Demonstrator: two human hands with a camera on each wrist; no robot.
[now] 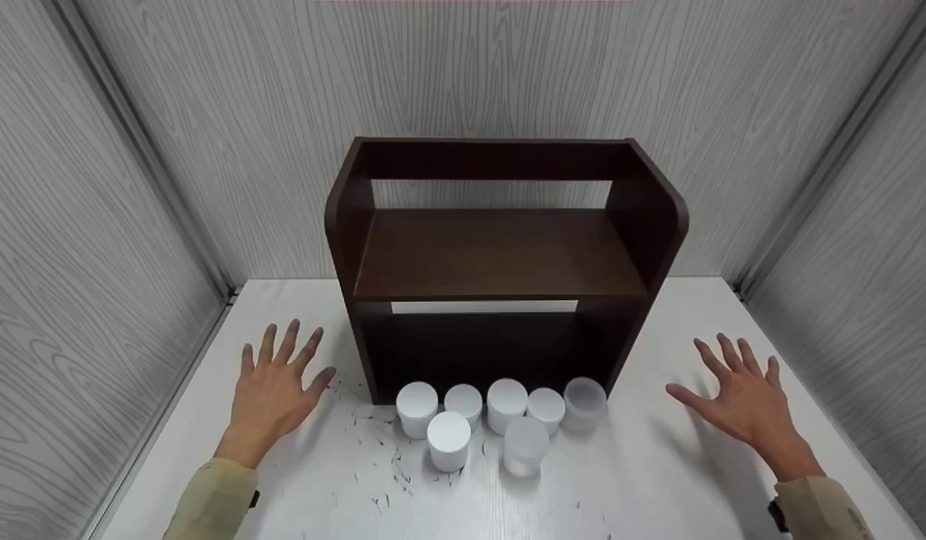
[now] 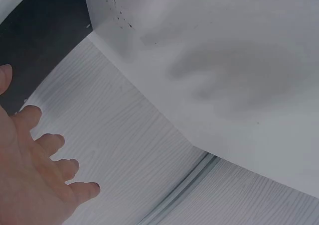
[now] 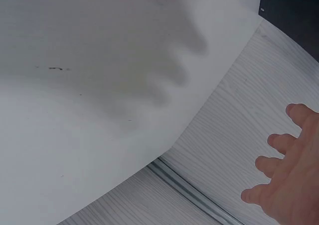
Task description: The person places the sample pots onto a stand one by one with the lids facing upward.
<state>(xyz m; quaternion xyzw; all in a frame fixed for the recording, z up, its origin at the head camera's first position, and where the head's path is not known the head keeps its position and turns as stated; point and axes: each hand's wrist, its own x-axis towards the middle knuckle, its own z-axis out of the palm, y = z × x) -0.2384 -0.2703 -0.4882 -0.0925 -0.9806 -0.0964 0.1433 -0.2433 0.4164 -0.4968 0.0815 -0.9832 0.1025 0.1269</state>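
Note:
My left hand (image 1: pixel 269 394), fingers spread, hovers over the white table to the left of a dark brown two-tier shelf (image 1: pixel 500 255). On the shelf's other side my right hand (image 1: pixel 746 401) is held the same way, its shadow falling on the table. Neither touches anything. Between them, at the shelf's front edge, stand several small lidded jars: white ones such as the front jar (image 1: pixel 449 441), and two more translucent ones, a front jar (image 1: pixel 525 446) and a right-end jar (image 1: pixel 584 405). Both wrist views show spread fingers and no jar.
Grey wood-grain panels (image 1: pixel 500 75) enclose the table (image 1: pixel 320 480) at the back and both sides. Metal strips (image 1: pixel 155 165) run along the panel corners. Dark scuff marks dot the tabletop left of the jars. The shelf has an upper board (image 1: pixel 500 251) and a lower compartment.

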